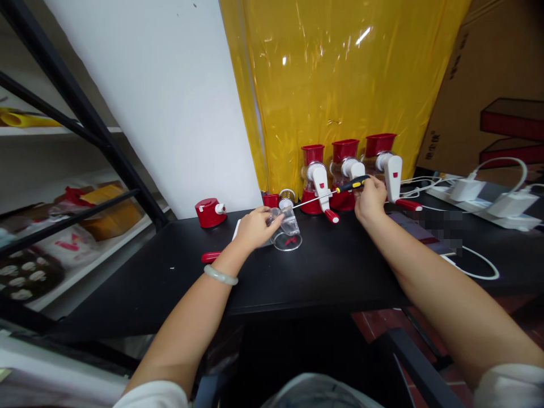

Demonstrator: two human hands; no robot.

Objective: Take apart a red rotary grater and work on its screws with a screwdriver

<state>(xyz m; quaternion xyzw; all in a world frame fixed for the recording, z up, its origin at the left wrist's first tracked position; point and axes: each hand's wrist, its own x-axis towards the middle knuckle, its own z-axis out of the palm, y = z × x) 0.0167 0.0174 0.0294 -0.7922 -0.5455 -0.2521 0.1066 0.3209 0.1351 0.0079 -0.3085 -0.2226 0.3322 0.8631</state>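
Observation:
My left hand (pixel 258 228) is closed around a clear plastic grater body (pixel 290 229), which lies on its side on the black table. A white crank with a red handle (pixel 211 256) shows partly beneath that hand and wrist. My right hand (pixel 371 199) grips a screwdriver (pixel 352 184) by its black and yellow handle. The long metal shaft points left, and its tip is at or close to the clear body; whether they touch I cannot tell. Just behind the clear body are a metal grater drum (pixel 287 197) and a small red part (pixel 271 200).
Three assembled red and white rotary graters (pixel 313 178) stand along the back. A red grater base (pixel 210 212) sits at left. On the right are a dark flat device (pixel 419 232), white cables and a power strip (pixel 484 201). A black metal shelf frame (pixel 85 119) borders the left.

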